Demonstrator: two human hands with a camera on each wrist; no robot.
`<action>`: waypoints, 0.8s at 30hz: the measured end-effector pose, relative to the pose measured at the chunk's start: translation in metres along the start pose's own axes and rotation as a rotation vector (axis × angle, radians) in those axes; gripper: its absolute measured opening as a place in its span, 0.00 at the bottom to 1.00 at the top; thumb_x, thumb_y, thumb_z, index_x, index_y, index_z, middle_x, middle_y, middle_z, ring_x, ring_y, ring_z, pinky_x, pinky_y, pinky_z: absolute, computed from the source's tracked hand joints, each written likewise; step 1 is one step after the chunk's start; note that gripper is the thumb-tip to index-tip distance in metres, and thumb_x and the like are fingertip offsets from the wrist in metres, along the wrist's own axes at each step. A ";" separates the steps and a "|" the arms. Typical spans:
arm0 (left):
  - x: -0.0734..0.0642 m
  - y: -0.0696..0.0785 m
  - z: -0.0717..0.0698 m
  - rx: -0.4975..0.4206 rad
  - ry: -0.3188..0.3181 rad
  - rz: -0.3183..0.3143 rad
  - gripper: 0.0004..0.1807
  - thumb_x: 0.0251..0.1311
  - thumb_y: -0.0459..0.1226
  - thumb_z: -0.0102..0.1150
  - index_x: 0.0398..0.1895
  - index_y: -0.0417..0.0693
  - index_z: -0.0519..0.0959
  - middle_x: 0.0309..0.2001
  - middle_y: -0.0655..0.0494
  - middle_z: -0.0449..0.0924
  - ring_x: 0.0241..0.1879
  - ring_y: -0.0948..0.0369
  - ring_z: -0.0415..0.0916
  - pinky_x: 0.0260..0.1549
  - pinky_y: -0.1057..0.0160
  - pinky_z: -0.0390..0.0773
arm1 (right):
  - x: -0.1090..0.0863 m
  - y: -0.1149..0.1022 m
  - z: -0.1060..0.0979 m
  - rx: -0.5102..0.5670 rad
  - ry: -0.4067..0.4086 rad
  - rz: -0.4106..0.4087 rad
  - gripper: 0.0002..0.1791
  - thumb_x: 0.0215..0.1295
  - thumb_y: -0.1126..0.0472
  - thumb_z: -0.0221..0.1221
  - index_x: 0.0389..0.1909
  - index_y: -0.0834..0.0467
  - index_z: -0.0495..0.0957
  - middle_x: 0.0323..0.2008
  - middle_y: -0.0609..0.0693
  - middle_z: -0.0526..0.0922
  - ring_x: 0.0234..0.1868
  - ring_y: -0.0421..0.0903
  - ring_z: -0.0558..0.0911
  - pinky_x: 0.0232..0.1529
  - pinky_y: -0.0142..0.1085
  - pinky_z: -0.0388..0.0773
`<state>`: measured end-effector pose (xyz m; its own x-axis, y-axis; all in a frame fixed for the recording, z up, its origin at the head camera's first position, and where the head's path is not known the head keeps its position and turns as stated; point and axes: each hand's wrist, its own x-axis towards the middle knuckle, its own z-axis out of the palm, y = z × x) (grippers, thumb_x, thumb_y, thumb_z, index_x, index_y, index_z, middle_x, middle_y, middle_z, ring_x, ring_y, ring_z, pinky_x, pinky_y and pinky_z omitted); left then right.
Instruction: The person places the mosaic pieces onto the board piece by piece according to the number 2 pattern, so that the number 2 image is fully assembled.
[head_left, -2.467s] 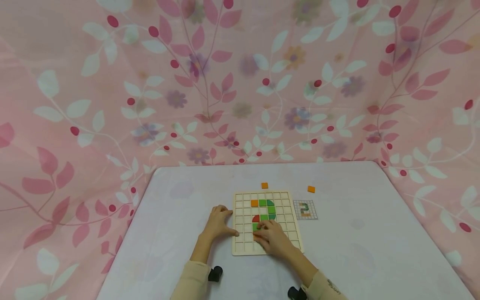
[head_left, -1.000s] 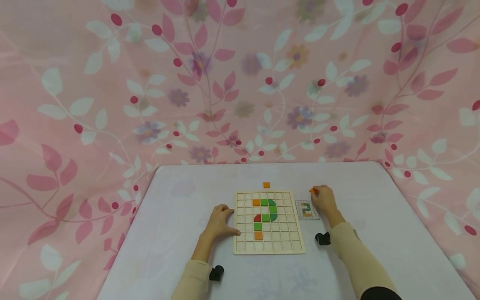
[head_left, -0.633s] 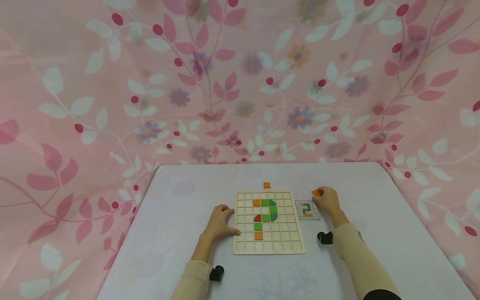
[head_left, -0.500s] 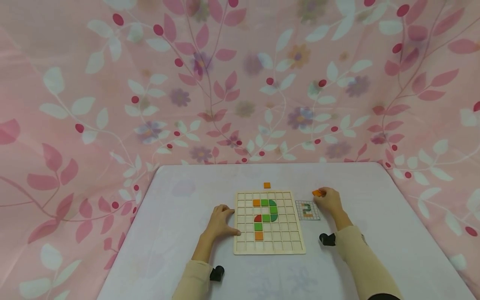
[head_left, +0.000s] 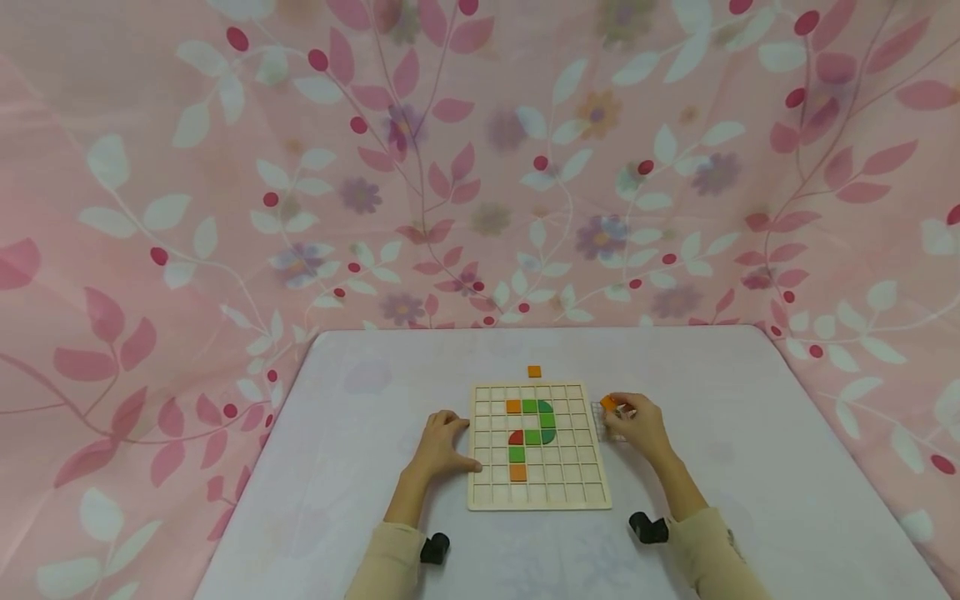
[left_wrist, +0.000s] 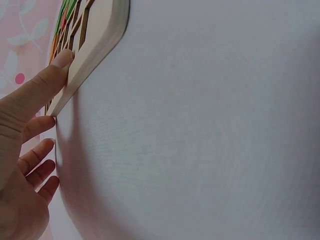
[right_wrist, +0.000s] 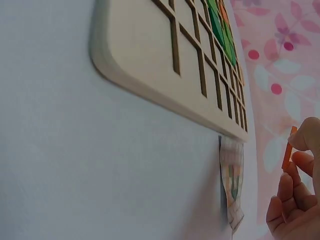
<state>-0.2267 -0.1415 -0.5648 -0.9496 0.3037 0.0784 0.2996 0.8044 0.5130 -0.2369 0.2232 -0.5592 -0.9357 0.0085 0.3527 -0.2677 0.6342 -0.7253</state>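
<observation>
A pale wooden grid board lies mid-table, with green, orange, red and dark green tiles set in some cells. At its left edge my left hand rests, fingers fairly straight; in the left wrist view its thumb lies on the board's rim and the index fingertip is at the edge. My right hand pinches an orange square tile between thumb and fingers, above the patterned card right of the board. The hand partly hides that card in the head view.
Another orange tile lies on the white tabletop just beyond the board's far edge. A pink floral cloth hangs behind the table. Black wrist-worn devices stick out beside both sleeves.
After setting an orange tile in the board, my right hand has picked up another at the right and carried it left and nearer, over the card. My left hand stays at the board's edge.
</observation>
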 end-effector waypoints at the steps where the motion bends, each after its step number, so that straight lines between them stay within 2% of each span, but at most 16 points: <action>1: 0.000 0.000 0.000 0.001 0.000 -0.001 0.43 0.28 0.49 0.79 0.52 0.36 0.77 0.47 0.46 0.70 0.52 0.49 0.63 0.52 0.50 0.68 | -0.003 -0.003 0.003 0.001 0.000 -0.021 0.16 0.48 0.71 0.65 0.40 0.72 0.79 0.34 0.64 0.81 0.32 0.55 0.78 0.28 0.32 0.75; 8: 0.000 0.003 -0.001 -0.008 0.004 0.000 0.44 0.28 0.49 0.80 0.52 0.35 0.77 0.47 0.45 0.70 0.52 0.48 0.63 0.53 0.49 0.68 | -0.021 -0.021 0.019 0.068 -0.037 -0.039 0.16 0.46 0.74 0.65 0.40 0.71 0.80 0.35 0.61 0.82 0.31 0.53 0.77 0.29 0.33 0.76; 17: -0.001 0.003 -0.001 -0.021 0.001 -0.005 0.44 0.28 0.48 0.80 0.52 0.35 0.77 0.47 0.45 0.69 0.53 0.47 0.62 0.53 0.49 0.67 | -0.036 -0.036 0.037 0.108 -0.053 -0.028 0.16 0.45 0.73 0.65 0.38 0.69 0.81 0.33 0.56 0.82 0.30 0.50 0.75 0.30 0.31 0.75; 24: -0.001 0.001 0.000 -0.021 0.006 -0.008 0.44 0.28 0.49 0.80 0.53 0.36 0.77 0.48 0.45 0.69 0.53 0.48 0.63 0.53 0.49 0.68 | -0.046 -0.053 0.052 0.140 -0.097 -0.058 0.14 0.45 0.72 0.65 0.37 0.67 0.81 0.32 0.54 0.82 0.30 0.49 0.75 0.30 0.31 0.76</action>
<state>-0.2258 -0.1405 -0.5640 -0.9525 0.2942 0.0789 0.2899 0.7960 0.5313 -0.1918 0.1486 -0.5678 -0.9337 -0.1038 0.3426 -0.3449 0.5172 -0.7833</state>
